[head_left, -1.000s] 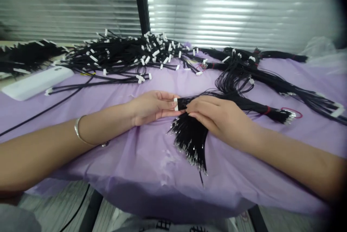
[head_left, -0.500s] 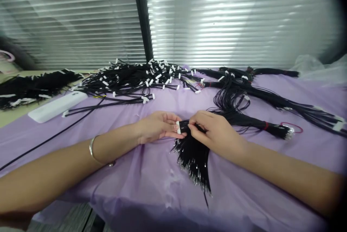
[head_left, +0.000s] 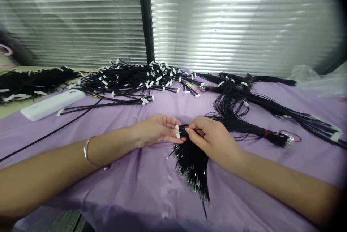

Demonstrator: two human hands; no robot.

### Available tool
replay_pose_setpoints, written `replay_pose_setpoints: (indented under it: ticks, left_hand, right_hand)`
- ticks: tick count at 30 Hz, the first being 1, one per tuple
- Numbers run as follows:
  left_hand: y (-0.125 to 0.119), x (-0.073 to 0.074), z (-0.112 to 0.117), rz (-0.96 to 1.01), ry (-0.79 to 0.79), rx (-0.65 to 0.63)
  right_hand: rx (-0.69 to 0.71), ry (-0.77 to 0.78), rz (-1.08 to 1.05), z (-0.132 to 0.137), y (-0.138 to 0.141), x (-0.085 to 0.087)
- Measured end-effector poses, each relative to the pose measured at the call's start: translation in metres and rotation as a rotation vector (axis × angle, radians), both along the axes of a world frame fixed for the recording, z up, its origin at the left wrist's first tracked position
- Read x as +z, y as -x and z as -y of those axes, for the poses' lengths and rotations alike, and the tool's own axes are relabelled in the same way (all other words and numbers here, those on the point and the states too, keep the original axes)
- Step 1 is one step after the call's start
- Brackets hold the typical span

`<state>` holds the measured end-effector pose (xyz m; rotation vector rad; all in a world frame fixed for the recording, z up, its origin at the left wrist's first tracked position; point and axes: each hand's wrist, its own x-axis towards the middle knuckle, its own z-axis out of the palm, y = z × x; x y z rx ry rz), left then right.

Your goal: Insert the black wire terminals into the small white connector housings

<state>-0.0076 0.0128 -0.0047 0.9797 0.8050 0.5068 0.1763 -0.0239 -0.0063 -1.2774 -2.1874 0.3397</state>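
Observation:
Between thumb and fingers, my left hand (head_left: pixel 159 130) grips a white connector (head_left: pixel 178 131) with black wires running out of its right side. My right hand (head_left: pixel 213 136) is closed in a pinch on a black wire (head_left: pixel 200 130) just right of the connector; the wire's end is hidden by the fingers. Beneath both hands a fan of black wires (head_left: pixel 193 163) with silvery metal tips spreads toward the table's front edge. A wire bundle (head_left: pixel 252 129) tied with a red band lies right of my right hand.
A heap of black wires with white connectors (head_left: pixel 135 74) lies along the back. More bundles (head_left: pixel 287 105) stretch to the right. At left are a white long device (head_left: pixel 54 103) and a dark pile (head_left: pixel 32 82). Purple sheeting (head_left: pixel 130 192) covers the table; window blinds (head_left: pixel 217 26) stand behind.
The view has shifted slightly. My right fingers have moved a little along the wires near the connector; my left hand keeps its hold.

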Motion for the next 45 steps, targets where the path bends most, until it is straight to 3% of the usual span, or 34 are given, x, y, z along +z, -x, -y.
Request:
replay_pose_setpoints:
  ticks: [20, 25, 26, 30, 34, 45]
  left_hand:
    - [0.0, 0.0, -0.001, 0.001, 0.003, 0.012]
    - [0.001, 0.001, 0.001, -0.001, 0.005, 0.004]
    - [0.0, 0.002, 0.002, -0.005, 0.002, 0.011]
    - [-0.001, 0.006, 0.004, -0.012, 0.018, 0.028]
    - [-0.001, 0.006, 0.003, -0.003, 0.028, 0.027]
    - [0.001, 0.005, 0.001, -0.027, 0.031, 0.012]
  right_hand:
    - [0.104, -0.095, 0.04, -0.003, 0.002, -0.008]
    - [0.153, -0.442, 0.314, 0.012, -0.003, 0.013]
    - [0.196, -0.452, 0.347, 0.016, -0.004, 0.016]
    - [0.395, -0.189, 0.393, 0.025, -0.007, 0.015]
    - [0.424, -0.121, 0.348, 0.022, -0.005, 0.007]
    - [0.277, -0.086, 0.17, 0.002, -0.01, 0.009]
